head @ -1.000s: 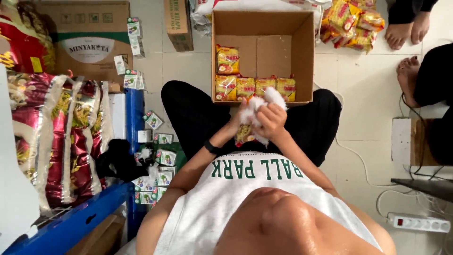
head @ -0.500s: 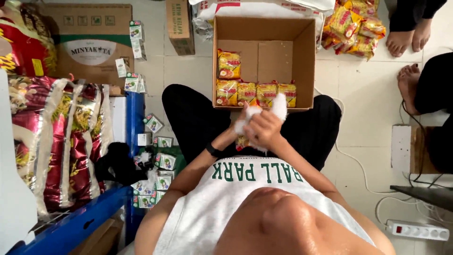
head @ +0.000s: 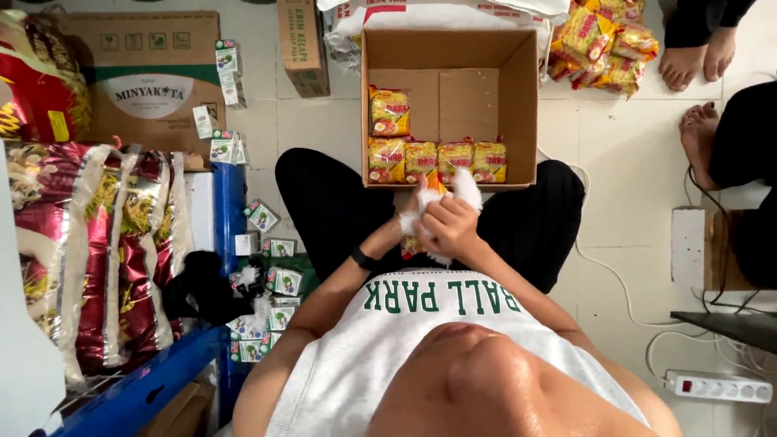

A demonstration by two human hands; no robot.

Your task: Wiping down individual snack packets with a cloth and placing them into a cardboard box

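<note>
I sit on a tiled floor with an open cardboard box (head: 530, 97) in front of my knees. Inside it stand several yellow noodle packets (head: 437, 160). My right hand (head: 450, 228) and my left hand (head: 407, 229) are together just below the box's near edge. Both grip a yellow packet (head: 433, 183) along with a crumpled white plastic wrapper (head: 468, 188). The packet is mostly hidden by my fingers.
Large red rice bags (head: 89, 251) lie on a blue shelf at the left, with small green cartons (head: 279, 279) scattered beside my left leg. More noodle packs (head: 603, 44) lie at top right. Another person's bare feet (head: 688, 57) and a power strip (head: 720, 387) are at the right.
My hands with the packet and white wrapper have shifted slightly, staying close to the box's near edge. The view has tilted a little.
</note>
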